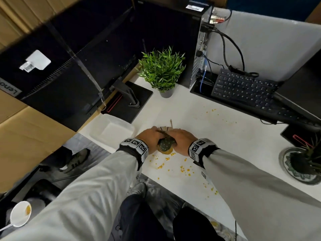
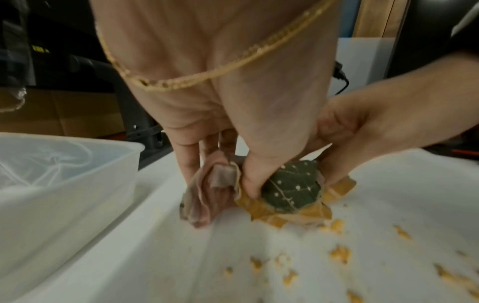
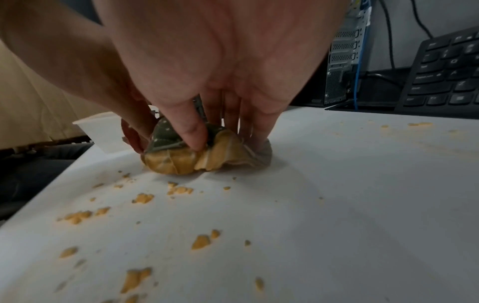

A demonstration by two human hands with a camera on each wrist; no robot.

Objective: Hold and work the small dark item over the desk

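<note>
Head view: both hands, left hand (image 1: 150,136) and right hand (image 1: 182,139), curl tightly around a bunched cloth (image 1: 165,144) on the worktop (image 1: 225,136), apparently mid-wipe; next, sweep it toward the crumbs (image 1: 182,166) at six o'clock.

Both arms wear long, pale grey sleeves (image 1: 90,193) of smooth fabric, each ending in a dark cuff at the wrist. Over each cuff sits a white wristband: the left band (image 1: 136,144) and the right band (image 1: 199,146) both carry a row of square black-and-white coded markers. A small marker patch (image 1: 203,174) is also fixed on the right sleeve. A thin gold chain (image 2: 207,75) circles the left wrist. The legs are in dark trousers (image 1: 139,221).
</note>
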